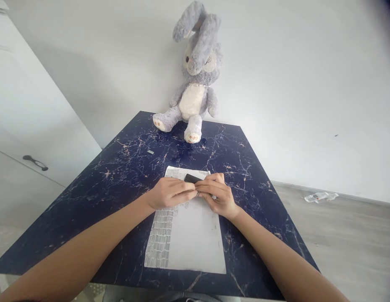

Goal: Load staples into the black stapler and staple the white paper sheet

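Dark blue and veined with white, the desk (245, 159) is standing against a pale wall (292, 84). Near its middle, a black object (192, 178) is showing between the person's two hands, over the upper part of a printed sheet (197, 247). Its exposed end is pointing toward the left, just beyond the left fingers, while its other end is disappearing behind the right fingers.

The left hand (172, 193) is lying back upward, its fingers bent and bunched, the tips meeting those of the other hand. Whether they are pinching anything I cannot fairly tell, as the fingers are covering the spot. The right hand (218, 195) is curling nearly closed around the black object, fingers over it and thumb below. Both bare forearms are slanting inward from the lower corners, wrists held low over the desk.

Beneath the hands, the sheet is lying flat, dense print running down its left side. Farther off, a small grey piece (150, 152) is lying on the desk, and a plush rabbit (193, 98) is sitting at the far edge, leaning on the wall. A white cabinet (34, 105) is standing at left; clear packaging (320, 197) is lying on the floor (346, 243) at right.
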A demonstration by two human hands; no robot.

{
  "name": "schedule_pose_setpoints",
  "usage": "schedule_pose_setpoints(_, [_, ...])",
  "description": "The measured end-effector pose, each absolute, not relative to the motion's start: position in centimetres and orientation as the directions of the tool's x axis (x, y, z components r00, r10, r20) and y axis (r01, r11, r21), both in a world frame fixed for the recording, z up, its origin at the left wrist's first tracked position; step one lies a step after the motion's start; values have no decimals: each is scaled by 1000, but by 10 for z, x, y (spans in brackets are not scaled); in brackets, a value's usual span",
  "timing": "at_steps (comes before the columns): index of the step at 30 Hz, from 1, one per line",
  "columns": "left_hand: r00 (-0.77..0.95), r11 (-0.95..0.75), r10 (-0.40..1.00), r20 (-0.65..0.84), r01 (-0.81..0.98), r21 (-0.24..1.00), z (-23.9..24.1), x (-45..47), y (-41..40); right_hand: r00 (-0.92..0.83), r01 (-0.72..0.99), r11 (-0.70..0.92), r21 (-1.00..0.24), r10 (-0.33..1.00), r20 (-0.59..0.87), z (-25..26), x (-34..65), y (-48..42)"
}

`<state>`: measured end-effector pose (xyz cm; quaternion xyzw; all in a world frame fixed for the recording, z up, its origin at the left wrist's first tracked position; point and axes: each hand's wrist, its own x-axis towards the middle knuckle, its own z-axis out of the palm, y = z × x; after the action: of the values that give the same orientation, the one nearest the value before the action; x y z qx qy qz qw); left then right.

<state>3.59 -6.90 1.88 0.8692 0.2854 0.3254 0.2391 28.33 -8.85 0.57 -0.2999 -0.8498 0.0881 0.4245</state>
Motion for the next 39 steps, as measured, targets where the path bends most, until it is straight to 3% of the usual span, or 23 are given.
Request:
schedule_pose_setpoints(3, [630, -696, 661, 408, 313, 646, 15, 35, -67, -432, 408, 810, -421, 578, 693, 7, 282, -88])
schedule_pose_setpoints(6, [595, -741, 642, 483, 322, 589, 9, 25, -56, -357, 461, 768, -445, 620, 699, 7, 290, -78])
schedule_pose_setpoints(8, [435, -732, 680, 590, 443, 517, 7, 10, -41, -214, 565, 666, -486, 688, 693, 5, 306, -63])
schedule_pose_setpoints(10, [162, -566, 752, 639, 657, 498, 7, -10, -21, -32, 673, 502, -543, 753, 657, -1, 330, -45])
schedule_pose_setpoints(13, [4, -313, 822, 570, 838, 446, 3, -44, 10, 126, 816, 208, -539, 846, 517, -12, 368, -22])
schedule_pose_setpoints(17, [133, -274, 926, 353, 881, 386, -12, -67, 34, 270, 873, -50, -485, 878, 396, -27, 397, -8])
schedule_pose_setpoints(19, [196, -291, 938, 286, 894, 340, -17, -67, 37, 255, 899, -64, -434, 881, 399, -33, 400, -6])
schedule_pose_setpoints(23, [178, -272, 936, 305, 913, 304, -15, -62, 33, 195, 911, -3, -412, 884, 424, -36, 397, -5])
schedule_pose_setpoints(27, [166, -277, 925, 343, 910, 308, -10, -56, 29, 163, 891, 125, -436, 808, 566, -22, 380, -13])
schedule_pose_setpoints(29, [153, -317, 906, 394, 864, 392, -11, -51, 28, 85, 850, 282, -445, 760, 644, -10, 360, -25])
schedule_pose_setpoints(31, [106, -365, 893, 437, 738, 567, -13, -45, 26, -73, 747, 469, -470, 762, 644, 1, 335, -43])
schedule_pose_setpoints(35, [-65, -347, 926, 371, 232, 909, -12, -29, 19, -370, 529, 667, -524, 737, 565, 9, 290, -74])
schedule_pose_setpoints(39, [-29, -188, 982, 186, -219, 957, -10, -6, 7, -450, 542, 663, -516, 748, 488, -3, 273, -80])
